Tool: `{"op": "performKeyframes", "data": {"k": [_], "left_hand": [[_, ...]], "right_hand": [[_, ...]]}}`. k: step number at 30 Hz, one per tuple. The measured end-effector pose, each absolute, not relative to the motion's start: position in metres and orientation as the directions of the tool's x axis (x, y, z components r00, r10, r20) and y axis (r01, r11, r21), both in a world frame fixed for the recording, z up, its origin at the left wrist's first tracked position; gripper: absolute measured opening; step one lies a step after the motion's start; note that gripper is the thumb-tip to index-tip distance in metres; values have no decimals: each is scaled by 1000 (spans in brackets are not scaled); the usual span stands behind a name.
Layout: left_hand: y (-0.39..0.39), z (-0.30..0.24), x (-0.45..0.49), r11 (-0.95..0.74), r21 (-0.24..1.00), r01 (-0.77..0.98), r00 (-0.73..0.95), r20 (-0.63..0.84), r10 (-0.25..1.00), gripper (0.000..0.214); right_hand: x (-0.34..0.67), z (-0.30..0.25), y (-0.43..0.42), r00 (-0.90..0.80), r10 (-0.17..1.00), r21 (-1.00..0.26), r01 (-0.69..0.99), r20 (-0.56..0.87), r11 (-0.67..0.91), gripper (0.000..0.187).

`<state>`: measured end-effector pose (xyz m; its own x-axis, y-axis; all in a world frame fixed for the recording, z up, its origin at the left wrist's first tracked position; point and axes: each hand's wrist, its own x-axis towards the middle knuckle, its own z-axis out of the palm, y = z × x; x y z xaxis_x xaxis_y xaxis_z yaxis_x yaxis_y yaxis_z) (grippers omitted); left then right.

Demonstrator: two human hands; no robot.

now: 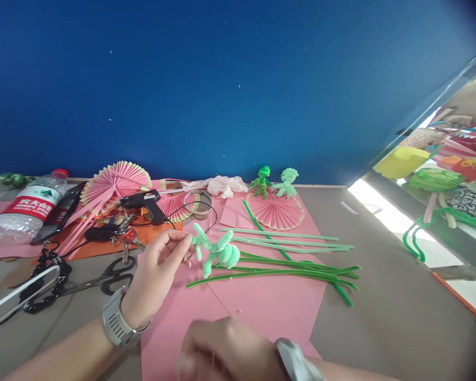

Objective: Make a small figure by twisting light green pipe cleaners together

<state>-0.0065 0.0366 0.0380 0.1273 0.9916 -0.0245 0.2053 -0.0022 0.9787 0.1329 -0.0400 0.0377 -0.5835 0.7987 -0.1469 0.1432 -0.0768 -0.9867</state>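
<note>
Between the thumb and fingers of my left hand is a light green pipe cleaner figure, pinched at one limb and tilted on its side. My right hand is low in front, blurred by motion, with its fingers curled and mostly hidden; whether it holds anything does not show. Beyond the figure lie several light green pipe cleaners and several dark green pipe cleaners across pink paper. At the back, a dark green figure and another light green figure stand by a pink pleated paper fan.
On the left are a water bottle, black glue gun, keys, scissors and a black bead string. A roll of tape sits farther back. A blue partition borders the table's far edge.
</note>
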Motion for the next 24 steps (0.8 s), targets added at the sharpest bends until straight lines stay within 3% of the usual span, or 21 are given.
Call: {"op": "performKeyframes", "data": {"k": [1,2,3,4,5,7,10,14,17,20,24], "left_hand": [[37,38,-7,16,983,182,135,-41,990,14],[37,37,-6,27,985,168,140,-51,989,14],[36,37,-5,34,986,162,144,-57,988,14],[35,37,-4,39,986,162,150,-64,987,14],[34,36,-3,47,985,167,158,-74,985,14],[32,36,-1,70,980,185,183,-105,978,14],[29,35,1,86,976,198,225,-131,966,14],[26,33,2,77,981,178,304,-129,944,11],[24,34,3,93,981,171,407,-157,900,11],[22,37,2,147,979,139,490,-197,849,12],[21,41,-4,282,959,21,654,-227,721,14]], "right_hand": [[137,43,-39,-595,799,-980,195,-89,36,19],[142,48,-37,-570,820,-861,390,52,326,19],[147,53,-35,-565,798,-640,538,209,548,16],[152,56,-31,-527,767,-417,644,366,641,10],[156,59,-28,-493,750,-261,729,442,633,9],[162,60,-20,-454,754,-105,821,474,561,16],[166,55,-12,-480,752,-38,832,452,554,11],[168,51,-7,-519,732,-40,803,441,594,16],[173,55,-1,-524,764,-131,787,376,604,13],[182,61,9,-509,812,-393,711,285,583,11],[191,62,17,-542,829,-807,425,137,411,12]]}}
